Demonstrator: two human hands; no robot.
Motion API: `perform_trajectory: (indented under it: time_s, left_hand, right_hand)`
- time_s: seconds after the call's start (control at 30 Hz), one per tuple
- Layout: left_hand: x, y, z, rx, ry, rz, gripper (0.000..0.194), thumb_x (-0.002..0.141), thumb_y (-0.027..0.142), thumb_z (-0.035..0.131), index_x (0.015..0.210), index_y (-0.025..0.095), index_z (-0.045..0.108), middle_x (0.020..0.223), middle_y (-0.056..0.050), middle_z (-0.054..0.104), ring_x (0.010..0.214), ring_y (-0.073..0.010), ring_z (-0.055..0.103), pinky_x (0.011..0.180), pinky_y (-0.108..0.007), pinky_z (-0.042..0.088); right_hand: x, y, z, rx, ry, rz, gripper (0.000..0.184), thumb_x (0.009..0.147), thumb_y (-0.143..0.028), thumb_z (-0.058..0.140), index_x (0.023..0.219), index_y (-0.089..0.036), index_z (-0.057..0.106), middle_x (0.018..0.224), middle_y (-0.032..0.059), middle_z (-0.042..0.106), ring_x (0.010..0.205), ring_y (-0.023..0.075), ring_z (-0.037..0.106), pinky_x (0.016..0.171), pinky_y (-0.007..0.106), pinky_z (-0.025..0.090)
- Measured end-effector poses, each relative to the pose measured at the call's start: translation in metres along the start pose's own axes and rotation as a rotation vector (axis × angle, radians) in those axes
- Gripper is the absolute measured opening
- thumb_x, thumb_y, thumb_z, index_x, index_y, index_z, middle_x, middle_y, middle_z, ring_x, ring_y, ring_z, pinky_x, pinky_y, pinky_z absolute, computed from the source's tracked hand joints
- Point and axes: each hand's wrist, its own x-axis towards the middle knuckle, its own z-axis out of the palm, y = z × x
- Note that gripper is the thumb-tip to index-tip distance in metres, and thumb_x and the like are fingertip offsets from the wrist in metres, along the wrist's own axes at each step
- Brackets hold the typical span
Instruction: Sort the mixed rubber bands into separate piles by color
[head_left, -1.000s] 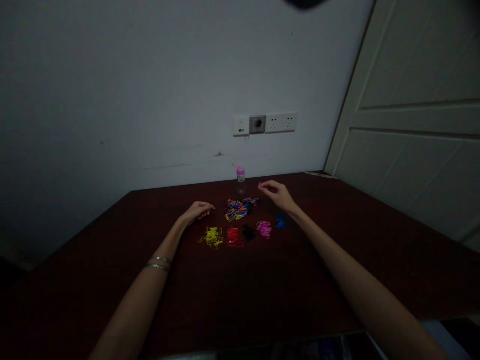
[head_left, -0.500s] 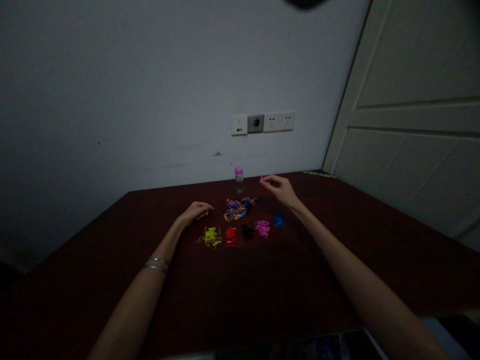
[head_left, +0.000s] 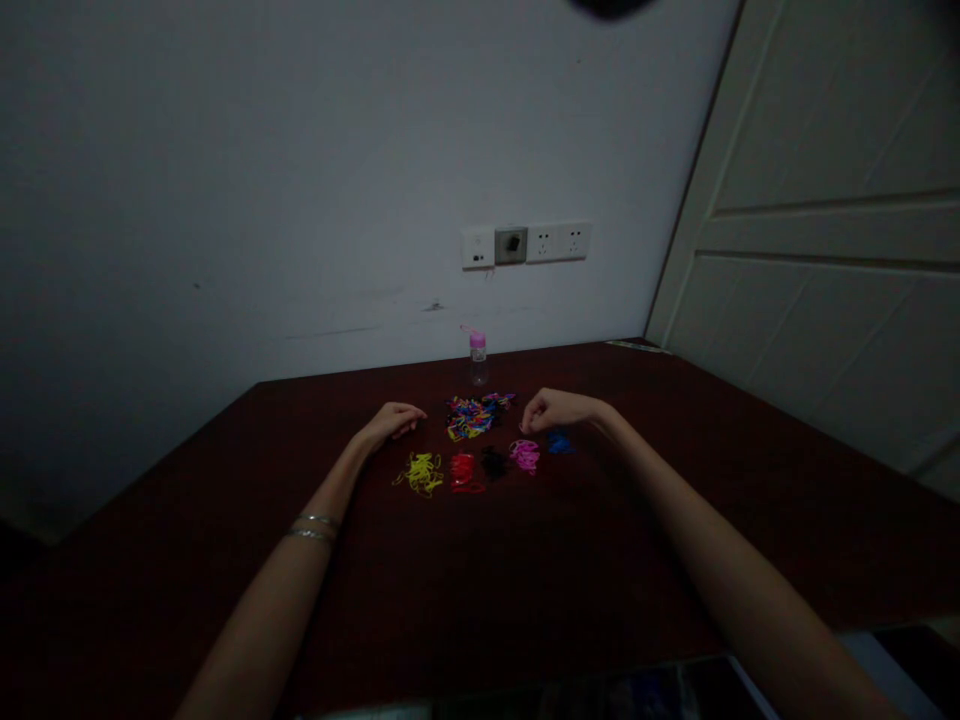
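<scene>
My right hand (head_left: 553,408) is bent down just above the pink rubber bands (head_left: 524,456), its thumb and fingers pinched on a small pink rubber band, mostly hidden by the fingertips. On the left, my left hand (head_left: 393,421) rests on the table, fingers loosely bent and apart, with nothing in it. Between the hands lies a mixed heap of multicoloured rubber bands (head_left: 472,418). Nearer me, single-colour piles form a row: yellow rubber bands (head_left: 423,474), red rubber bands (head_left: 464,472), black rubber bands (head_left: 494,462), then the pink pile and blue rubber bands (head_left: 559,442).
A clear bottle with a pink lid (head_left: 478,360) stands behind the mixed heap, near the wall. Everything rests on a dark red-brown table (head_left: 480,580). Wall sockets (head_left: 558,242) sit above its back edge, and a pale panelled door (head_left: 817,330) is at the right.
My right hand first drew slightly up and back with the pink rubber band, then came down toward the pink pile, fingers now pointing downward. My left hand has stayed in place.
</scene>
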Motion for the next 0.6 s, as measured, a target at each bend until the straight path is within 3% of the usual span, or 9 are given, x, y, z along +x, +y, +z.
perform_trajectory:
  time_s: [0.17,0.37,0.47,0.6]
  left_hand:
    - [0.001,-0.002,-0.001,-0.009,-0.012,0.006,0.028,0.072,0.034,0.055,0.084,0.012,0.067,0.056,0.001,0.049,0.042,-0.0052,0.033,0.037,-0.019,0.02]
    - [0.005,-0.007,-0.002,-0.019,-0.012,0.005,0.029,0.07,0.035,0.057,0.084,0.012,0.067,0.056,0.002,0.049,0.041,-0.0049,0.034,0.036,-0.019,0.02]
    - [0.006,-0.007,-0.001,-0.006,-0.015,0.005,0.029,0.069,0.035,0.058,0.084,0.011,0.066,0.056,0.002,0.049,0.041,-0.0047,0.034,0.036,-0.019,0.02]
    - [0.007,-0.004,0.0,0.049,-0.027,0.003,0.028,0.067,0.032,0.061,0.083,0.011,0.067,0.054,0.002,0.05,0.04,-0.0049,0.034,0.037,-0.019,0.021]
  right_hand:
    - [0.003,0.009,0.001,-0.021,-0.102,0.09,0.018,0.057,-0.023,0.063,0.07,-0.014,0.072,0.06,0.0012,0.065,0.05,0.0082,0.05,0.048,0.019,0.036]
    - [0.001,0.008,0.001,-0.006,-0.112,0.086,0.019,0.057,-0.026,0.065,0.071,-0.014,0.071,0.06,0.0008,0.064,0.05,0.0078,0.048,0.047,0.019,0.035]
    - [0.001,0.008,-0.001,-0.007,-0.025,0.055,0.022,0.059,-0.031,0.066,0.072,-0.014,0.07,0.06,0.0009,0.062,0.05,0.0075,0.046,0.046,0.019,0.033]
    - [0.004,0.026,-0.006,0.025,0.207,0.023,0.03,0.063,-0.039,0.063,0.073,-0.012,0.068,0.059,0.001,0.059,0.05,0.0077,0.044,0.047,0.02,0.032]
